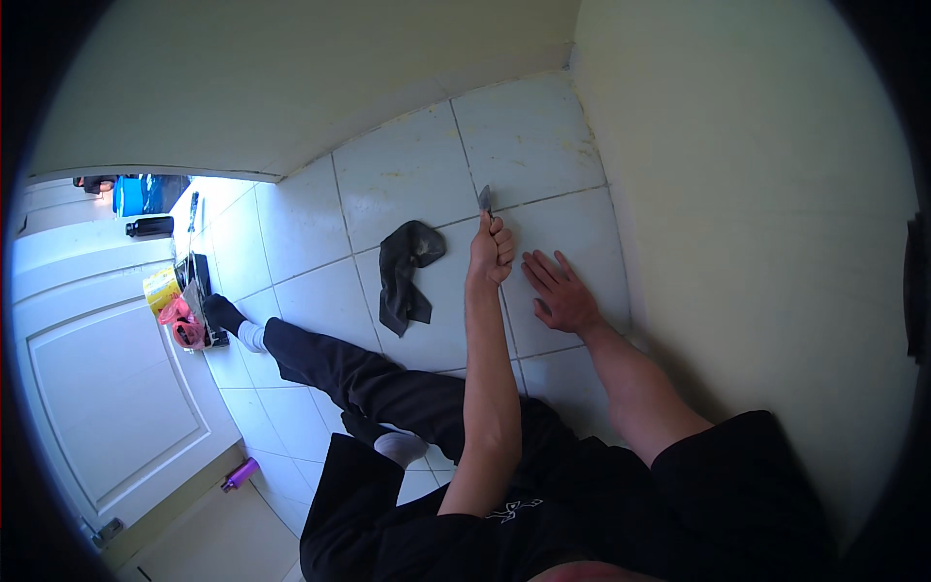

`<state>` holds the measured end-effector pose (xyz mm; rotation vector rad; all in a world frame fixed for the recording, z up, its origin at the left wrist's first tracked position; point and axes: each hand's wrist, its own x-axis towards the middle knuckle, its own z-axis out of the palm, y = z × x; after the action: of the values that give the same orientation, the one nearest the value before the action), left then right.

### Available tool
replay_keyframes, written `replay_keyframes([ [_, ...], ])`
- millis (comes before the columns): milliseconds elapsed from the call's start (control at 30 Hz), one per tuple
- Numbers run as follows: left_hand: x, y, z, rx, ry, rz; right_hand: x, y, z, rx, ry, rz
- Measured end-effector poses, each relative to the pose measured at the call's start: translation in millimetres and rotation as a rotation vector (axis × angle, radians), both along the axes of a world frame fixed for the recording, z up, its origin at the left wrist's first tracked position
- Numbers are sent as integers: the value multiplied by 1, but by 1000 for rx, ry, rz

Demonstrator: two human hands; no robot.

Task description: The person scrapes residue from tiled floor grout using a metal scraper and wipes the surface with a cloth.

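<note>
My left hand (492,250) is closed in a fist around a small tool with a pointed metal blade (485,198), which looks like a scraper. The blade sticks up past the thumb, over a grout line between white floor tiles (398,179); whether it touches them I cannot tell. The handle is hidden in my fist. My right hand (561,296) rests on the tiles close by, fingers spread, holding nothing. Left of my left hand lies a crumpled dark grey cloth (407,276). Yellowish smears mark the tiles toward the far corner.
Cream walls (747,213) rise close on the right and at the far side. My outstretched leg (335,359) crosses the floor. At left are a white door (121,388), a yellow roll (161,290), pink plastic (181,320), a black bottle (149,226) and a purple bottle (240,474).
</note>
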<state>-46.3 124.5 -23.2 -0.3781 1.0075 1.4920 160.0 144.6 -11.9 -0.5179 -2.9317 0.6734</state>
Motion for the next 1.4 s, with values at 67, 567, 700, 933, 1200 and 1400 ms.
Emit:
replay_keyframes([
  [67,6,-11,2,29,-3,-13,1,0,-1,-3,2,-5],
  [567,-1,-23,-14,158,-173,81,0,-1,-1,13,2,2],
  [700,-6,-17,-12,94,-173,88,0,-1,-1,1,-1,-3],
  [933,-9,-11,-9,92,-189,129,-3,-2,0,2,2,4],
  [1200,-9,-19,-20,168,-336,179,1,0,-1,3,-9,-1],
  [1400,-48,26,-21,95,-189,104,1,0,-3,-1,-2,1],
])
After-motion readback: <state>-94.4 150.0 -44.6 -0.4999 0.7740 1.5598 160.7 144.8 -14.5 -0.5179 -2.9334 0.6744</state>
